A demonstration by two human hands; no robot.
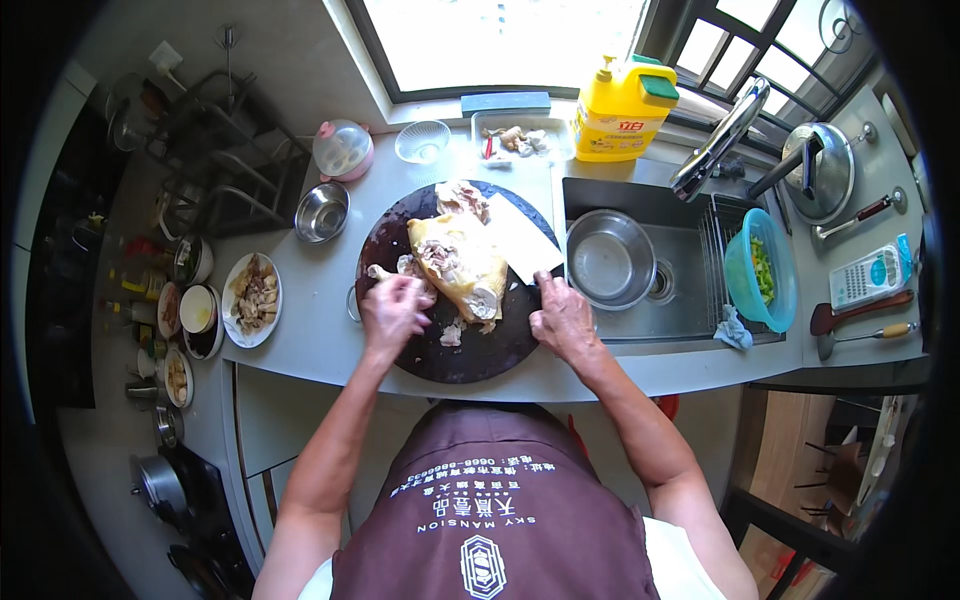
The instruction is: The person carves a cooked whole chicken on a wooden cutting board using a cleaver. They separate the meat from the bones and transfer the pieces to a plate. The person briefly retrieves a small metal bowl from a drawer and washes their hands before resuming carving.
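Observation:
A round, dark cutting board (480, 360) lies on the counter in front of me. On it rests a large piece of cooked chicken (469, 259) with yellow skin and a cut face showing bone. My right hand (562, 311) is closed around the handle of a cleaver (525, 240). The cleaver's broad, bright blade reaches up and left along the chicken's right side. Blurred, my left hand (394, 311) is at a smaller chicken piece with a bone end (381, 273) on the board's left; whether its fingers grip it is unclear. Another chicken piece (461, 199) sits behind the large one.
Right of the board is a sink with a steel basin (611, 259) and a blue colander (780, 277) of cut vegetables. A yellow detergent jug (622, 112) stands behind. A plate of chopped meat (255, 300) and a small steel bowl (322, 212) are on the left.

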